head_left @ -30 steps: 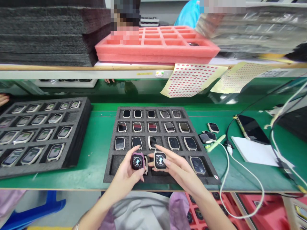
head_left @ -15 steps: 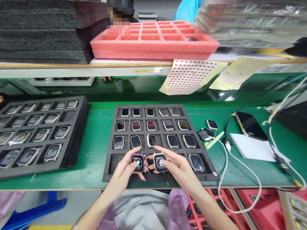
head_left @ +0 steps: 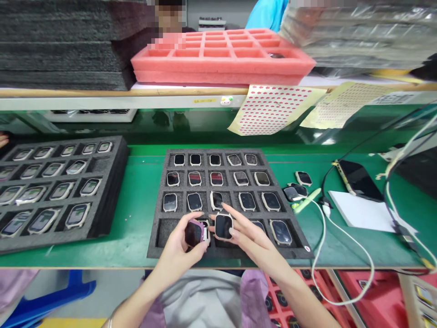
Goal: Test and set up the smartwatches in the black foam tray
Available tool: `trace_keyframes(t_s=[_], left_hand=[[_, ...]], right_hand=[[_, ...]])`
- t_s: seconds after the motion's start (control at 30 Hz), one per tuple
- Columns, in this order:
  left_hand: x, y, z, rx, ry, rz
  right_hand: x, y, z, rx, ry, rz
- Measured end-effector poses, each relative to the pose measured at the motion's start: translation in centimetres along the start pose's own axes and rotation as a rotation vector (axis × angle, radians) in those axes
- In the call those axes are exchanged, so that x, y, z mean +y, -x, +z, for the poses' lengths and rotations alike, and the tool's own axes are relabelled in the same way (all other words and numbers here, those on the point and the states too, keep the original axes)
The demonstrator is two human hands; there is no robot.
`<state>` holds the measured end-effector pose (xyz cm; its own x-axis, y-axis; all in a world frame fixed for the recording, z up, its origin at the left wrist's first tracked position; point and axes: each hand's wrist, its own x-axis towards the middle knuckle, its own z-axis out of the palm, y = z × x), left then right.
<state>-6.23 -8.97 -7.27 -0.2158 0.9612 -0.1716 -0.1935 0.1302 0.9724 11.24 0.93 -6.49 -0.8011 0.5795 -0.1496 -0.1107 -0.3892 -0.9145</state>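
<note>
My left hand (head_left: 177, 248) grips a purple-cased smartwatch body (head_left: 194, 233) with a dark screen. My right hand (head_left: 251, 239) holds a beige-cased smartwatch body (head_left: 223, 226), its screen dark too. Both are held just above the front row of a black foam tray (head_left: 157, 207) that lies on the green table. The tray's pockets hold several watch bodies with dark screens. The front-left pocket is bare.
A second black foam tray (head_left: 105, 200) of watches sits at the left. Loose watch bodies (head_left: 297, 187), a white cable (head_left: 341, 237), a phone (head_left: 358, 180) and a white pad (head_left: 365, 210) lie at the right. A pink foam tray (head_left: 221, 68) and sticker sheets (head_left: 269, 111) sit on the shelf.
Both watch screens were lit with an icon; now both are dark. My hands tilted the watches slightly and stayed over the tray's front row.
</note>
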Motion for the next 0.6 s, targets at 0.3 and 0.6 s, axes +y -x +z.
trace_keyframes(t_s=[0.3, 0.6], left_hand=[[0.33, 0.43, -0.31, -0.005, -0.197, -0.014], [0.12, 0.42, -0.16, 0.024, -0.15, 0.016]], right_hand=[[-0.15, -0.24, -0.32, 0.077, 0.006, -0.058], [-0.48, 0.0, -0.4, 0.02, 0.039, -0.049]])
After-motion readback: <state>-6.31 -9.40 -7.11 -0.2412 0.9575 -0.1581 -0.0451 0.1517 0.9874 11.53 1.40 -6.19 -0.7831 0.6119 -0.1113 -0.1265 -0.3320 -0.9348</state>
